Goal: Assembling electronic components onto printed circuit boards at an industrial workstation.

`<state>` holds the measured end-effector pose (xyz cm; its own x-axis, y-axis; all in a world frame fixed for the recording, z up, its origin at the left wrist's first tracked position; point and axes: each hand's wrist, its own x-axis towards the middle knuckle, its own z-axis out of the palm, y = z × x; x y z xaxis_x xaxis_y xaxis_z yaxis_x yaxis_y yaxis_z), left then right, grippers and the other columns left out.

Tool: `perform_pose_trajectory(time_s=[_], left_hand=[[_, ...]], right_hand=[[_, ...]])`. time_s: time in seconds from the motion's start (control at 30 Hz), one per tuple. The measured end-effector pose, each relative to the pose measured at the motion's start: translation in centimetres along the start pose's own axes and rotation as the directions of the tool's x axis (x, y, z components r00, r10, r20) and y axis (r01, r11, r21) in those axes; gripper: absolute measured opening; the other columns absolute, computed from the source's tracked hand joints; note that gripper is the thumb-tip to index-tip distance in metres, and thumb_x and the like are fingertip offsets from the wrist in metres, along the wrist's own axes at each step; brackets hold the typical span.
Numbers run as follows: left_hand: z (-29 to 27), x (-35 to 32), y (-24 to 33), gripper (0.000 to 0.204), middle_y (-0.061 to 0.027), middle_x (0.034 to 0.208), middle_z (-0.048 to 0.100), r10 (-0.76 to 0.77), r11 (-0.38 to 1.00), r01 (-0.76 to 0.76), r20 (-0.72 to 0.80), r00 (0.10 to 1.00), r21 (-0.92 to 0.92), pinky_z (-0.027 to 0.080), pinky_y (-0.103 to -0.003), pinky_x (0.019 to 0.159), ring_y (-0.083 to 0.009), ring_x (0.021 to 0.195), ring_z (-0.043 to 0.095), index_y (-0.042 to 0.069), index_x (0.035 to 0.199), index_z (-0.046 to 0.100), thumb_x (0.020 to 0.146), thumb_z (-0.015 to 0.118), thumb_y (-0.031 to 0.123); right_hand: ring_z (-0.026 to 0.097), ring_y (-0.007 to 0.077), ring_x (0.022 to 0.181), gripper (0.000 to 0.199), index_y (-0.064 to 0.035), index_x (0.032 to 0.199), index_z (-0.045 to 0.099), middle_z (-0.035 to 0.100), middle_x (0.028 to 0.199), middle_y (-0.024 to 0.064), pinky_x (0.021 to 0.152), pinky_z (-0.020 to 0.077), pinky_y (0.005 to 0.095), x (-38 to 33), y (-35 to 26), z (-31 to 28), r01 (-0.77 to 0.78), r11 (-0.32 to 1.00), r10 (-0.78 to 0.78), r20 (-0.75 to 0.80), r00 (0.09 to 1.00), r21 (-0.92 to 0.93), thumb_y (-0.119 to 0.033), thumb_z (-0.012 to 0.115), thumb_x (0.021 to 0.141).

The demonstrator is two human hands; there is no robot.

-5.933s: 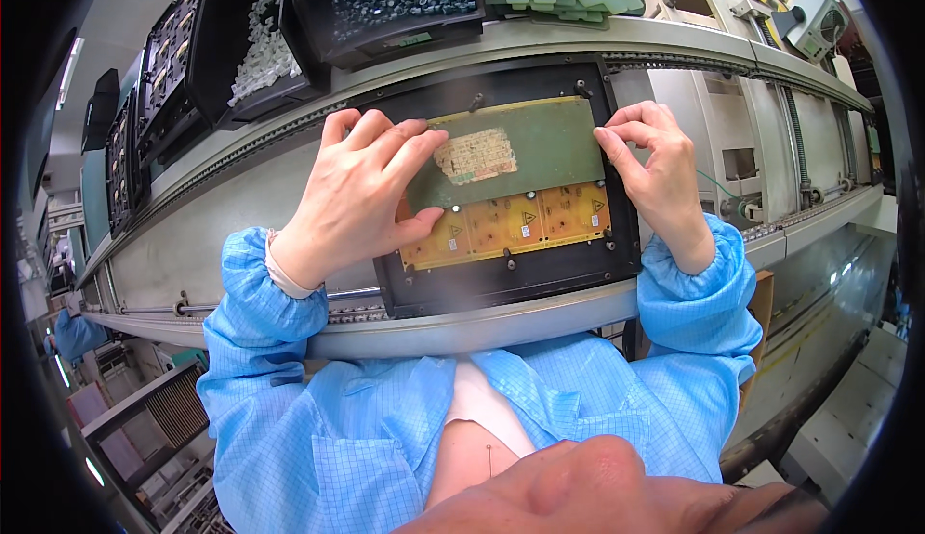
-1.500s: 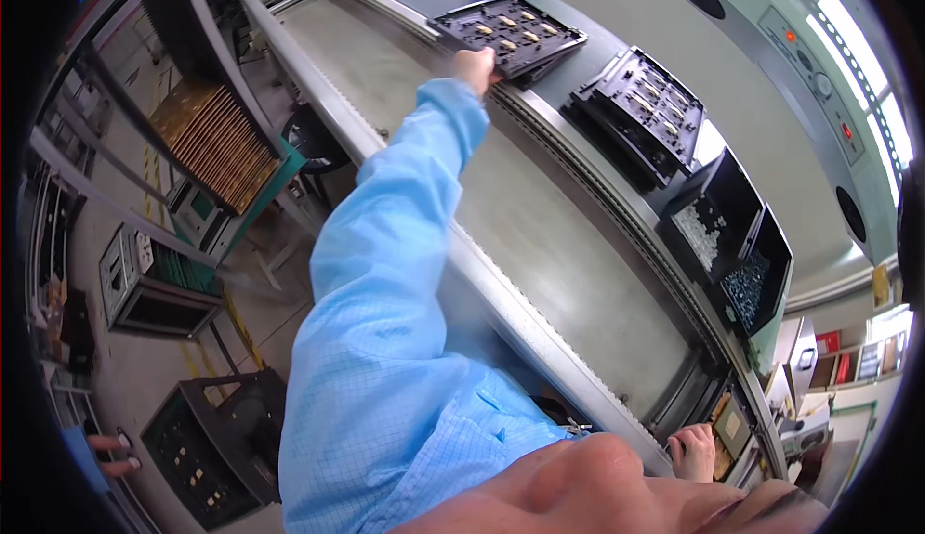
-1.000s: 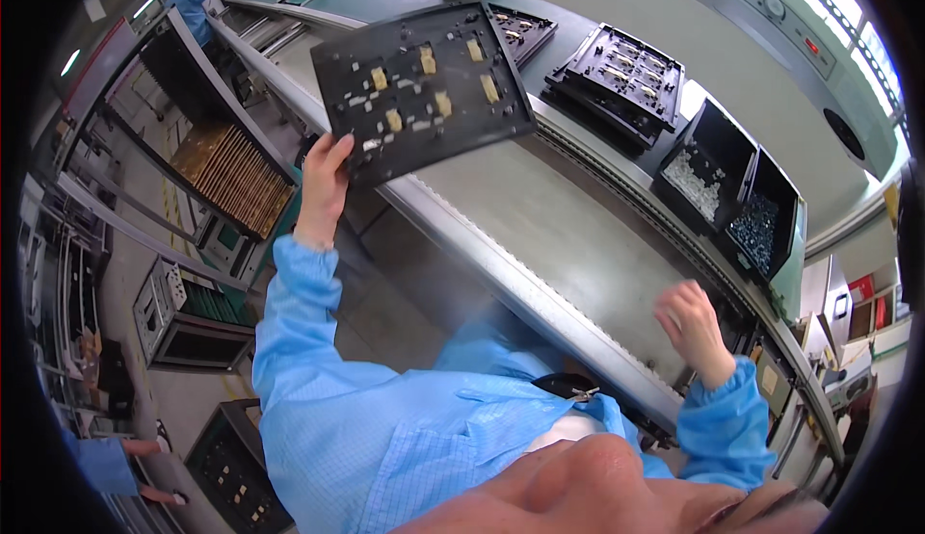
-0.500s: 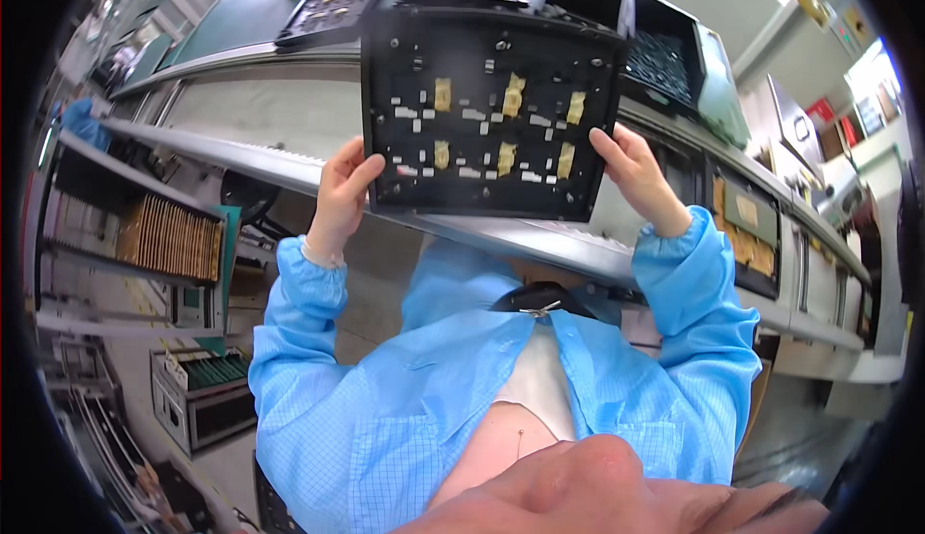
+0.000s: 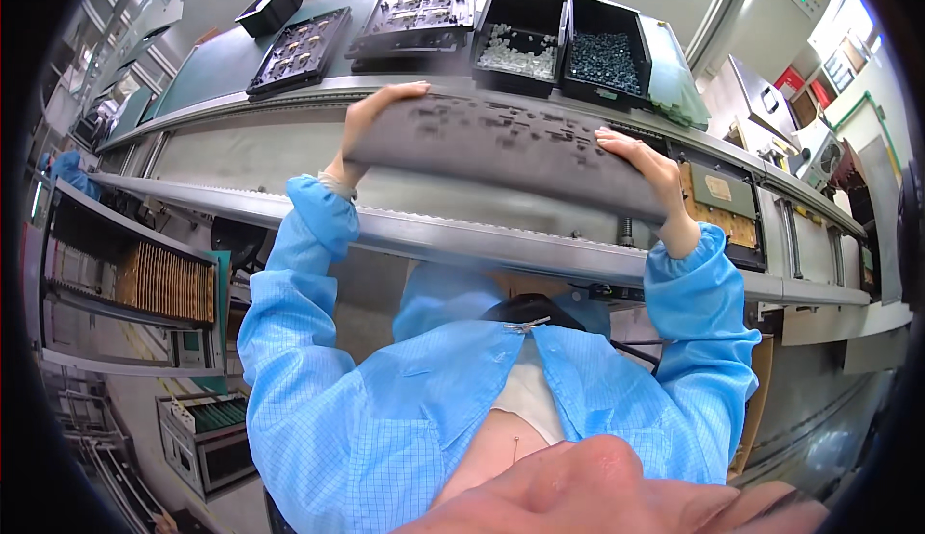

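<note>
A flat, dark grey rectangular carrier tray (image 5: 501, 149), motion-blurred, was held across the upper middle of the frame above the long grey conveyor rail (image 5: 482, 235), the left hand (image 5: 371, 115) clasping its left edge and the right hand (image 5: 646, 163) its right edge, fingers curled over the top. It was not yet set down, so judging by that, placing it on the line remained to be done. Right of centre, another black tray with a yellow-and-green circuit panel (image 5: 723, 207) lay on the rail, while black bins of small white and dark parts (image 5: 559, 48) sat at the upper centre
</note>
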<state>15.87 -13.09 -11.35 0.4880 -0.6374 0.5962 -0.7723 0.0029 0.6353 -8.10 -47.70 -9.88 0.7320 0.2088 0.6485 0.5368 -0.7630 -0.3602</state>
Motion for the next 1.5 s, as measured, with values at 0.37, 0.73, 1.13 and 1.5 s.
perform_pose_trajectory(time_s=[0.37,0.73,1.13,1.5], left_hand=[[1.3,-0.4,3.3,0.043,-0.0122,0.12,0.067,-0.201,0.965,0.09,-0.469,0.86,-0.248,0.052,-0.032,0.092,-0.0157,0.106,0.063,0.003,0.134,0.052,0.098,0.067,0.023],[13.0,-7.6,9.3,0.049,-0.0123,0.13,0.062,-0.566,0.185,0.247,0.103,0.818,-0.951,0.052,-0.04,0.102,-0.0206,0.117,0.062,0.003,0.14,0.046,0.095,0.064,0.008],[-0.7,-2.5,-2.6,0.056,-0.0119,0.124,0.066,-0.302,0.305,0.625,0.55,0.779,-0.719,0.051,-0.03,0.094,-0.0172,0.109,0.065,-0.006,0.138,0.051,0.087,0.067,0.01],[6.1,2.0,-12.3,0.03,-0.0051,0.104,0.073,-0.662,0.258,0.756,0.46,0.592,-0.601,0.055,-0.032,0.085,-0.0154,0.09,0.07,0.005,0.116,0.068,0.096,0.069,0.027]], right_hand=[[0.067,0.0195,0.107,0.033,-0.0002,0.126,0.057,0.067,0.121,0.0115,0.096,0.0559,0.0404,-4.4,-3.1,7.1,-0.237,0.038,0.731,0.135,0.669,0.971,-0.013,0.067,0.097],[0.064,0.017,0.11,0.038,-0.0068,0.128,0.059,0.066,0.123,0.0048,0.098,0.0523,0.0336,-7.4,-3.8,14.1,-0.162,0.26,0.739,-0.089,0.667,0.952,-0.004,0.071,0.093],[0.066,0.0216,0.112,0.057,0.0023,0.132,0.057,0.068,0.123,0.014,0.099,0.0519,0.0382,-5.0,4.1,2.1,-0.439,-0.166,0.764,0.396,0.509,0.883,-0.047,0.052,0.103],[0.066,0.0076,0.07,0.023,-0.0052,0.11,0.057,0.067,0.088,0.0012,0.06,0.053,0.0219,-7.8,1.6,5.2,-0.75,-0.058,0.833,0.446,0.327,0.658,-0.026,0.064,0.101]])
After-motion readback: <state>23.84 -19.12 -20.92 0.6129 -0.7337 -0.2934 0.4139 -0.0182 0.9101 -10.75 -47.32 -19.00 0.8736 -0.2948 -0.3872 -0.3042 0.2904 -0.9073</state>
